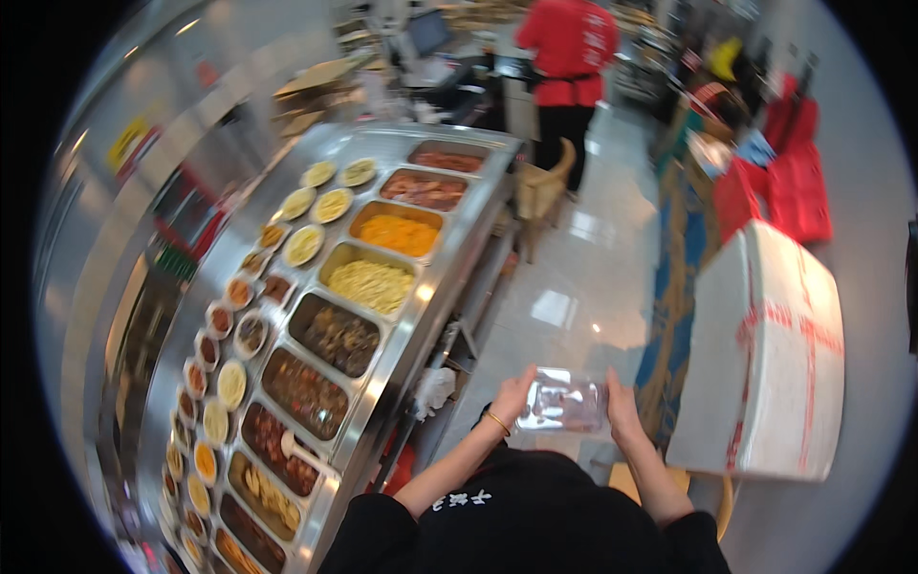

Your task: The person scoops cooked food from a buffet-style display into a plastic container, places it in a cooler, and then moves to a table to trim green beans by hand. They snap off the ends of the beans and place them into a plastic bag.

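My left hand (513,399) grips the left side of a clear plastic food container (564,403), and my right hand (621,409) holds its right side. The container is in front of my body, over the tiled floor. A gold-coloured bangle is on my left wrist. To the left stands a stainless steel food counter (391,384) with a row of metal pans. One pan holds shredded yellow food (369,285), another orange food (399,233). A white-handled utensil (305,452) rests across a pan of reddish food. Small filled dishes line the counter's far side.
A large white box (760,359) with red tape stands at the right, near red bags (796,179). A wooden chair (541,186) stands on the floor (574,287) beyond my hands. Farther off, a person in a red shirt (570,43) faces away.
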`<action>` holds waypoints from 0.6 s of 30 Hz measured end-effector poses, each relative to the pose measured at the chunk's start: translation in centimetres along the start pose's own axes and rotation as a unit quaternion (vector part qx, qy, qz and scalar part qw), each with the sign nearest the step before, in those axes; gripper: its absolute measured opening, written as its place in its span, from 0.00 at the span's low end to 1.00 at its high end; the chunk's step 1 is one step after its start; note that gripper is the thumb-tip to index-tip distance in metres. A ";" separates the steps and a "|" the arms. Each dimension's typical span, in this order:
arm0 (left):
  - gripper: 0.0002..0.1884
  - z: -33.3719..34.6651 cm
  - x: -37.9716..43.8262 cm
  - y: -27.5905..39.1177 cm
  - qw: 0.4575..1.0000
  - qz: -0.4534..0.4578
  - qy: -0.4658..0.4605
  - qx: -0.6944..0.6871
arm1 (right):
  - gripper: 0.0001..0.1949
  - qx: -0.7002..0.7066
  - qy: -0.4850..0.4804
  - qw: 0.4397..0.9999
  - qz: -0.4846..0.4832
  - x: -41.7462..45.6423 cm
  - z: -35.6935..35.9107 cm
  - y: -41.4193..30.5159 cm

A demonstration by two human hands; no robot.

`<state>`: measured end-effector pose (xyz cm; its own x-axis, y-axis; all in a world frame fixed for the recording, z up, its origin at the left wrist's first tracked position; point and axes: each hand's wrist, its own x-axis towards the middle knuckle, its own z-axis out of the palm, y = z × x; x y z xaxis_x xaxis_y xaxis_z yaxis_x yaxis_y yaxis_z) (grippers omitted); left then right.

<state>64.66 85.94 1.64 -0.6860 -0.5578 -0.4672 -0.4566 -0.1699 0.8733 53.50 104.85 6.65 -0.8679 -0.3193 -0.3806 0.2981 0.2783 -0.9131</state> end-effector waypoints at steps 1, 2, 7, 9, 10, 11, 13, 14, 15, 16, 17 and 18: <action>0.31 0.2 0.9 1.0 0.999 -0.025 -0.039 -0.012 | 0.31 -0.018 0.023 1.000 0.000 0.7 -0.5 -0.2; 0.30 0.1 2.0 0.7 0.997 0.012 -0.076 -0.020 | 0.31 -0.034 0.048 0.998 0.003 1.8 -0.8 -0.1; 0.21 -0.2 3.7 7.8 0.967 0.055 -0.241 -0.063 | 0.29 0.061 0.139 0.988 -0.002 5.3 -0.2 -0.4; 0.18 0.8 5.9 10.2 0.964 0.063 -0.257 -0.024 | 0.28 0.102 0.147 0.984 0.006 4.2 -0.8 -2.8; 0.17 1.5 6.7 11.2 0.958 0.072 -0.276 -0.018 | 0.28 0.111 0.149 0.983 -0.010 3.5 -1.0 -3.5; 0.17 2.1 7.3 12.1 0.954 0.081 -0.290 -0.013 | 0.29 0.119 0.147 0.982 -0.027 2.7 -1.1 -3.9; 0.17 4.1 8.2 13.8 0.933 0.080 -0.348 0.030 | 0.25 0.078 0.195 0.976 -0.051 1.5 -1.7 -3.3; 0.17 5.4 8.5 14.2 0.921 0.078 -0.378 0.050 | 0.24 0.097 0.220 0.969 -0.055 1.3 -2.3 -2.2; 0.18 6.7 8.9 14.7 0.908 0.077 -0.406 0.069 | 0.23 0.116 0.244 0.961 -0.061 1.0 -3.0 -1.1; 0.18 8.0 9.4 15.0 0.888 0.067 -0.451 0.063 | 0.22 0.119 0.269 0.955 -0.040 0.8 -4.0 -0.7; 0.18 9.5 9.7 15.6 0.872 0.058 -0.481 0.065 | 0.21 0.134 0.296 0.945 -0.037 0.4 -4.9 -0.4; 0.19 11.3 9.8 16.5 0.857 0.050 -0.508 0.067 | 0.20 0.148 0.321 0.935 -0.033 0.0 -5.7 -0.8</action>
<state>44.04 86.82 9.92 -0.8333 0.4433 -0.3303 -0.3818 -0.0292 0.9238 51.02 109.82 8.26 -0.9199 0.3084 -0.2421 0.2492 -0.0167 -0.9683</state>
